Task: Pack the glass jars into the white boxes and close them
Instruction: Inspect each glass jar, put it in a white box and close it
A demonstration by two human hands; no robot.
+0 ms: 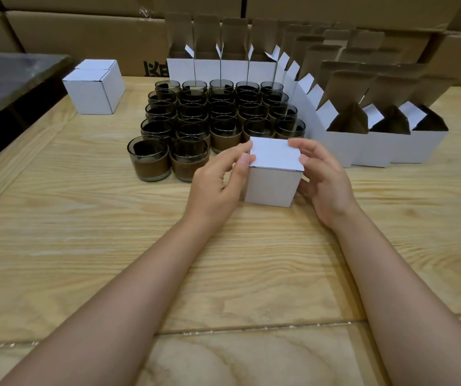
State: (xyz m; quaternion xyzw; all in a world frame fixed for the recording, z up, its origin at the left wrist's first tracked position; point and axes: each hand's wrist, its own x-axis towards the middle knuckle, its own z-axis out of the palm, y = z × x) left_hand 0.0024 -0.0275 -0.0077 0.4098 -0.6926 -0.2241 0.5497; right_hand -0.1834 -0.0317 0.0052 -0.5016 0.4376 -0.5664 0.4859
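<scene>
A closed white box (273, 179) stands on the wooden table (84, 246) in front of me. My left hand (218, 179) grips its left side, thumb at the top left corner of the lid. My right hand (324, 179) holds its right side, fingertips on the lid's right edge. Behind the box stand several dark glass jars (218, 118) in rows, each with a brown band round its lower half. What is inside the closed box cannot be seen.
Several open white boxes (376, 143) with raised flaps curve from the back middle to the right. Two closed white boxes (95, 84) sit at the back left. Large brown cartons (84, 34) form a wall behind. A dark surface (6, 76) lies at far left.
</scene>
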